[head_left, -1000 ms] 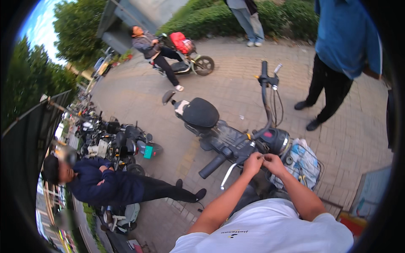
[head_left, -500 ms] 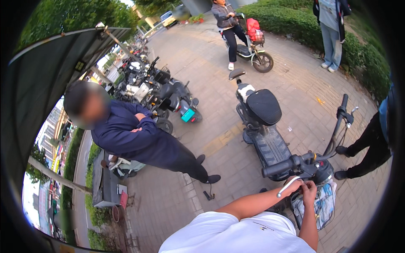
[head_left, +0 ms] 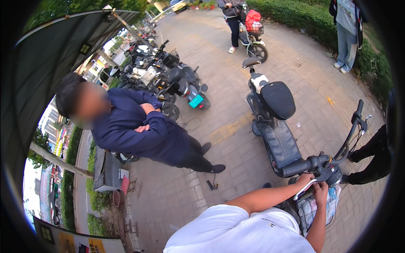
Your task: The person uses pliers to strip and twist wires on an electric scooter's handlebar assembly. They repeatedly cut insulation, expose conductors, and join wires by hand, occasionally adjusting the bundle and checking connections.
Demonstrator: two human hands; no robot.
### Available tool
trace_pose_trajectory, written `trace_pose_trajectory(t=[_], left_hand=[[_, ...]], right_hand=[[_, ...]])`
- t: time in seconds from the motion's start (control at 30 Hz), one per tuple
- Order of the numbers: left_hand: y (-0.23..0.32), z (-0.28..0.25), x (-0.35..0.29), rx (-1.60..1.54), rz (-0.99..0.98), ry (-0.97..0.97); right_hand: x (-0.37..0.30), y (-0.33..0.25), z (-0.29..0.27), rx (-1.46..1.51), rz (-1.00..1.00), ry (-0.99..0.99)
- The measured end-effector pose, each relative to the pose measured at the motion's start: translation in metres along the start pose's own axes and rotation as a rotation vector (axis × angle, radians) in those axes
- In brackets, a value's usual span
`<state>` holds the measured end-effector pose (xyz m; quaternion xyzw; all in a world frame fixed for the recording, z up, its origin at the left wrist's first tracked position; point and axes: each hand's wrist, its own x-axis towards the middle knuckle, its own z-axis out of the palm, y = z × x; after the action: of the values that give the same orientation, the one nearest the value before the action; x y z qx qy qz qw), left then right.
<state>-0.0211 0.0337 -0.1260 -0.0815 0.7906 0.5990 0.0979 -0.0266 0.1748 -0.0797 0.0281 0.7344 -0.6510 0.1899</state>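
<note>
A dark electric scooter (head_left: 282,143) stands before me, its handlebar turned toward my hands. My left hand (head_left: 304,181) is closed at the silver brake lever (head_left: 303,190), just below the black handlebar grip (head_left: 295,169); the lever covers part of its fingers. Close against it, at the lever's inner end, my right hand (head_left: 321,190) pinches with fingertips bent together. What those fingertips hold is too small to make out. Beneath both hands is the wire front basket (head_left: 306,213), with a pale plastic-looking bundle (head_left: 327,206) in it.
At left a person in a dark jacket (head_left: 130,120) stands with arms folded. A small black object with a cord (head_left: 212,184) lies on the paving. Parked scooters (head_left: 168,80) line the back left. A person's dark-trousered legs (head_left: 373,158) are close at right; another scooter (head_left: 255,46) stands ahead.
The scooter and my hands sit slightly further right and lower in the picture. Both hands stay together at the brake lever. The person on the scooter ahead appears higher in view.
</note>
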Motion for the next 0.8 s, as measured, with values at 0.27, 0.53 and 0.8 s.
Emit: trace_pose_trajectory(t=[0.27, 0.53, 0.8], left_hand=[[0.043, -0.014, -0.032, -0.514, -0.048, 0.05], [0.024, 0.009, -0.029, -0.65, -0.377, 0.017], [0.008, 0.027, -0.024, -0.954, -0.401, -0.033]], right_hand=[[0.004, 0.017, 0.002, 0.332, 0.068, -0.099], [0.005, 0.046, -0.002, 0.478, 0.009, -0.038], [0.004, 0.053, -0.021, 0.854, 0.104, 0.041]])
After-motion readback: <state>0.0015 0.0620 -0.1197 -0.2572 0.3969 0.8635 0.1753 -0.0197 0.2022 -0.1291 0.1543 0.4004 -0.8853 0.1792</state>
